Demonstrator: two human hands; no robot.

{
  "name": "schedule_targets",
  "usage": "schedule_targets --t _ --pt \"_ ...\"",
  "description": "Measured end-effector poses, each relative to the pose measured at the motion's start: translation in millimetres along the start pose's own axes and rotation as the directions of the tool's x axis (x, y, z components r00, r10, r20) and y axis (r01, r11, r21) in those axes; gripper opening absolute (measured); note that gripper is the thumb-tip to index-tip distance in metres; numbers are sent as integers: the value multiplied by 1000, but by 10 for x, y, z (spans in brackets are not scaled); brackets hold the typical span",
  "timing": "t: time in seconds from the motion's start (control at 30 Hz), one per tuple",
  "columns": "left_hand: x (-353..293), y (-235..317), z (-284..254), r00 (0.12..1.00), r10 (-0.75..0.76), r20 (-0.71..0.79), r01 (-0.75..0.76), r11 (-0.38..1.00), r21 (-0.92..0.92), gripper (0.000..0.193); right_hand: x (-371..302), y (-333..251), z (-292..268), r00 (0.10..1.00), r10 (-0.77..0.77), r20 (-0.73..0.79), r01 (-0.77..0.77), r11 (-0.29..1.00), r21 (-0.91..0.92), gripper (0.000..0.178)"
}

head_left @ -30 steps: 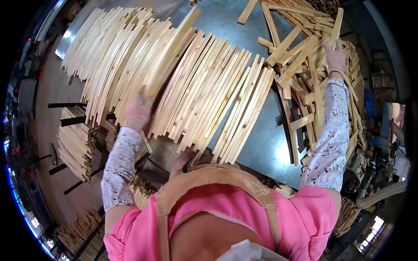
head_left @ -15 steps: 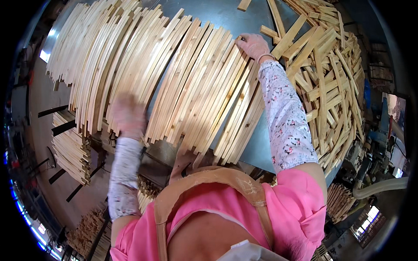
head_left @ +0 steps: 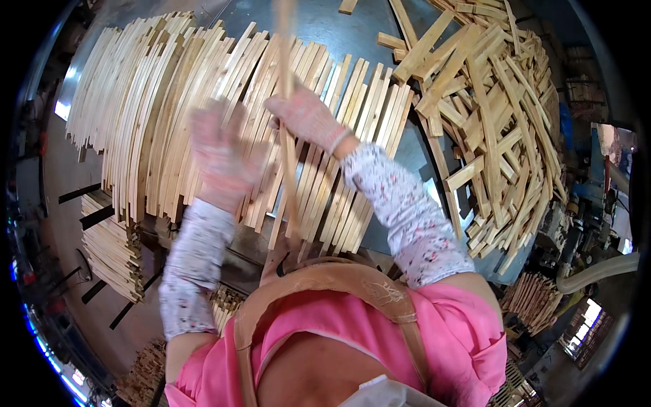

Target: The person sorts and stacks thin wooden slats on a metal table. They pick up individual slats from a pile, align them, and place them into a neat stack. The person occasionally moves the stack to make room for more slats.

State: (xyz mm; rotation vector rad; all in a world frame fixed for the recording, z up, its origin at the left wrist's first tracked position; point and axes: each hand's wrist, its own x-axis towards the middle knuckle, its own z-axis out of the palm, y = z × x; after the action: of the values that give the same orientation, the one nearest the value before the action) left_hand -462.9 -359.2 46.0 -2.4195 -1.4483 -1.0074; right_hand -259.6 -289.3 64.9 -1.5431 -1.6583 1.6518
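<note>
A long wooden strip is raised in my right hand, whose gloved fingers are closed round it. The strip looks blurred and runs nearly upright across the picture, above the other strips. To its left is my left hand, also gloved, with fingers spread over the row of pale wooden strips. Motion smears it, and I cannot tell whether its palm touches the wood. The strips lie side by side on a metal table, with narrow gaps among those on the right.
A heap of loose, crossed wooden pieces covers the table's right side. A short wooden offcut lies at the far edge. Stacked strips stand low at the left beside dark bars. A pale hose curves at the right.
My right hand has moved left and nearer, lifting a strip from the row. My left hand has shifted up and right with its fingers spread. The whole view has shifted slightly.
</note>
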Motion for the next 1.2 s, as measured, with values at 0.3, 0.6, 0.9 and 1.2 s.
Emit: schedule_targets --t 0.3,0.6,0.9,1.2 --pt "312 -780 -710 472 -480 740 277 877 392 48 13 -298 -324 925 -372 78 357 782 -511 77" --pt "-1297 -1833 -516 478 -761 439 582 649 491 48 252 1252 -1415 851 -110 -513 -265 753 -602 58" --pt "-1243 -1764 -662 617 -740 268 350 563 749 42 496 1366 -1453 878 -221 -425 -268 507 -819 44" --pt "-1542 -1763 -625 634 -733 247 481 624 617 38 537 1219 -1391 832 -293 -470 -256 549 -796 43"
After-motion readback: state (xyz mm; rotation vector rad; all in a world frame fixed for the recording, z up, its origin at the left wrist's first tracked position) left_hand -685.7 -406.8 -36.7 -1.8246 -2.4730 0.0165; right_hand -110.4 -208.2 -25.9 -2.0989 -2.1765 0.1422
